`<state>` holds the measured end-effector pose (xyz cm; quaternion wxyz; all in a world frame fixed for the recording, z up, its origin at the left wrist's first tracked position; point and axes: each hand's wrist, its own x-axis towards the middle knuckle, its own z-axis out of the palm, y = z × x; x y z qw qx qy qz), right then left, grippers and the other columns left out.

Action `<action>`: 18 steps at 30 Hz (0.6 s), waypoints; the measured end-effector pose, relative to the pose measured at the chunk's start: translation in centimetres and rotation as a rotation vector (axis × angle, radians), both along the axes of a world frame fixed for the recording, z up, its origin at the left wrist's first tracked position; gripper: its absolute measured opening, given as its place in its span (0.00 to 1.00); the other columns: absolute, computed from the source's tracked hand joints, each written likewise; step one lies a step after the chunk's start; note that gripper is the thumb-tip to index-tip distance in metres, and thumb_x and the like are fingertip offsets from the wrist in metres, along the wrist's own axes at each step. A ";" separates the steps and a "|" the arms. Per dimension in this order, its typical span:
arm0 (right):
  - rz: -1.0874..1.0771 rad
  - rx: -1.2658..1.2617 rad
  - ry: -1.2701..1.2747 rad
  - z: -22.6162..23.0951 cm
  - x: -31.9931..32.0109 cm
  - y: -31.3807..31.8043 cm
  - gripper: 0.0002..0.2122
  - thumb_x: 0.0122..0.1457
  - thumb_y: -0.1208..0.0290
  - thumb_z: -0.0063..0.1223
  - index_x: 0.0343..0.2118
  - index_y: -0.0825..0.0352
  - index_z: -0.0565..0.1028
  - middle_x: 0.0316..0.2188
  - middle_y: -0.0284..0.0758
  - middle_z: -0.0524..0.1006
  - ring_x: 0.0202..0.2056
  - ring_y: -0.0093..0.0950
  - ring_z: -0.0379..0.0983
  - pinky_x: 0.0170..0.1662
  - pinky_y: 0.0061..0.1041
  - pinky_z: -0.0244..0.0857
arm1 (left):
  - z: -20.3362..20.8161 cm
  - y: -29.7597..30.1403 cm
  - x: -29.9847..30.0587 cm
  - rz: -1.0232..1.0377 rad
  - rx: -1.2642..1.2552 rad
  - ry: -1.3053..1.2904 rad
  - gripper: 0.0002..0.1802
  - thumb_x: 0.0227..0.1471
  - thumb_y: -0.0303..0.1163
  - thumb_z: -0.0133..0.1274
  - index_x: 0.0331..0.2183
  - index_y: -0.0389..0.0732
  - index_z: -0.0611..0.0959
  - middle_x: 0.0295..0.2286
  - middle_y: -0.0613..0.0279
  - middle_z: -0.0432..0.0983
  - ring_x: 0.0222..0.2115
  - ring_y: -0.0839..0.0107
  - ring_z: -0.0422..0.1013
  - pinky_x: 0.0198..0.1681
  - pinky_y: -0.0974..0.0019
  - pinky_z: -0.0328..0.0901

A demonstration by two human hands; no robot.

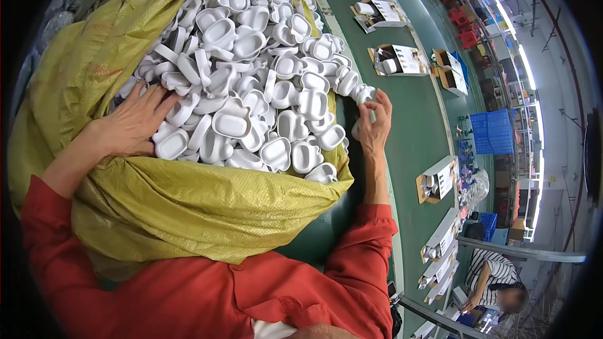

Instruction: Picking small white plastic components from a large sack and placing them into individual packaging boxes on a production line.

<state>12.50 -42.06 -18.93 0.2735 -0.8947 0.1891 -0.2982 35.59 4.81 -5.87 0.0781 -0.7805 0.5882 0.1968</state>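
Left hand (135, 122) lies flat, fingers spread, on small white moulded plastic shells (251, 75) heaped in the open yellow woven sack (188, 207) – steadying them; right hand (374, 122) pinches one shell (363, 93) beside the green conveyor belt (414, 125)

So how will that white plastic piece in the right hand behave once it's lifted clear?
The white plastic piece looks hollow and thin-walled, so probably light and stiff. Its glossy surface may slip in the right hand. Its rounded shape suggests it could rock when set down.

- White cups (251, 81): small plastic ones, piled every which way in the open sack.
- Sack (188, 207): big, yellow-green, woven, its top rolled down.
- One cup (363, 93): held up beside the sack's right edge.
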 end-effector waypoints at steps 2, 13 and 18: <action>-0.020 -0.017 0.028 1.0 0.6 -0.5 0.06 0.57 0.72 0.61 0.33 0.70 0.78 0.55 0.45 0.72 0.54 0.42 0.70 0.57 0.38 0.63 | -0.4 0.0 -0.5 0.049 -0.049 0.003 0.51 0.44 0.36 0.61 0.64 0.32 0.55 0.54 0.37 0.59 0.58 0.43 0.57 0.62 0.37 0.47; -0.161 -0.405 0.289 1.1 3.6 -12.0 0.11 0.55 0.64 0.60 0.33 0.69 0.81 0.52 0.48 0.75 0.52 0.49 0.71 0.54 0.45 0.64 | -2.8 -5.1 -1.9 0.160 -0.412 0.042 0.41 0.39 0.24 0.54 0.59 0.33 0.64 0.55 0.38 0.58 0.55 0.38 0.57 0.58 0.45 0.57; -0.526 -0.707 0.332 1.3 2.0 -13.1 0.12 0.57 0.63 0.58 0.35 0.68 0.81 0.46 0.48 0.76 0.49 0.46 0.72 0.52 0.47 0.61 | -2.4 -7.3 -2.3 0.170 -0.423 0.023 0.40 0.34 0.22 0.53 0.55 0.32 0.68 0.48 0.40 0.62 0.51 0.41 0.60 0.48 0.49 0.67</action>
